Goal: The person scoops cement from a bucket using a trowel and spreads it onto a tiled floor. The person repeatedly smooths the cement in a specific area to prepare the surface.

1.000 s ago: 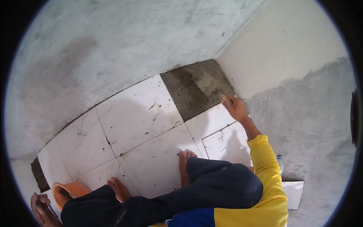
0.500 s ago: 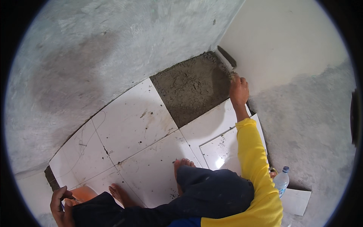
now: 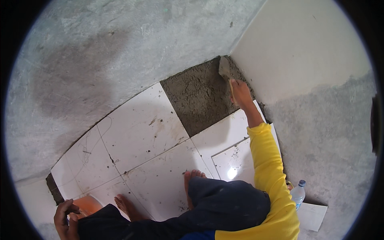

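My right hand [image 3: 242,93] is closed round the pale handle of a trowel [image 3: 225,69]. The trowel's flat blade lies at the far right corner of a patch of wet grey mortar [image 3: 192,94], close to where the two walls meet. White floor tiles [image 3: 140,120] border that patch on its left and near sides. At the lower left, my left hand [image 3: 66,219] hangs by my knee, fingers curved and apart, with nothing seen in it. Just behind it is an orange container [image 3: 89,205], partly covered by the hand and leg.
Bare grey walls [image 3: 132,48] rise along the far and right sides. A loose-looking tile [image 3: 236,160] lies near my right knee. A clear plastic bottle [image 3: 298,194] with a blue cap stands at the lower right, beside a white tile piece [image 3: 314,216]. Mortar crumbs dot the tiles.
The trowel has come off the right wall and moved left onto the mortar, its blade now pointing toward the far corner. My right hand shifted slightly left and nearer. My left hand stays put.
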`<state>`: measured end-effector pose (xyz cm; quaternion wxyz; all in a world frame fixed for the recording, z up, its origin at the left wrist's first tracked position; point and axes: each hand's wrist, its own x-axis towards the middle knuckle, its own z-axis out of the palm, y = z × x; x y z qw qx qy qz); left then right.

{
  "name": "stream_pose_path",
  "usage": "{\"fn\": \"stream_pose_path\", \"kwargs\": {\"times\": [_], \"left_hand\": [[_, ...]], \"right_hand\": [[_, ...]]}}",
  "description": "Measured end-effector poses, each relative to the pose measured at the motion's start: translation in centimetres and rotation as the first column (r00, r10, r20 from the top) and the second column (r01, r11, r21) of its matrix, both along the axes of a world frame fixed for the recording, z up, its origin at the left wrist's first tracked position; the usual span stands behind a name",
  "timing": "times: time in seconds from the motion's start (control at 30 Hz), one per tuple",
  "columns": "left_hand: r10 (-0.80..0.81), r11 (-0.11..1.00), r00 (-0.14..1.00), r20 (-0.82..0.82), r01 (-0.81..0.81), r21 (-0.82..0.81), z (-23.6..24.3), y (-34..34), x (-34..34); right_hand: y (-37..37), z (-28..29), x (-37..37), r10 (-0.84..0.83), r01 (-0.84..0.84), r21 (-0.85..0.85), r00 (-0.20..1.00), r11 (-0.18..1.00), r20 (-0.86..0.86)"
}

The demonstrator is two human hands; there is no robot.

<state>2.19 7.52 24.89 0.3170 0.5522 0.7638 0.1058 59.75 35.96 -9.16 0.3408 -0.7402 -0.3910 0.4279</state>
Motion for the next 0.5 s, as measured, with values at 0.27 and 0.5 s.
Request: {"fn": "stream_pose_path", "kwargs": {"times": [0.27, 0.5], "left_hand": [[-0.029, 0.987, 0.997, 0.071, 0.017, 0.159, -0.1, -2.0, -1.3], [0.116, 0.992, 0.983, 0.139, -0.123, 0.041, 0.6, -0.7, 0.0]], "right_hand": [[0.2, 0.1, -0.8, 0.162, -0.173, -0.004, 0.912, 0.985, 0.376], [0.1, -1.4, 1.9, 0.247, -0.318, 0.009, 0.753, 0.948, 0.61]]}}
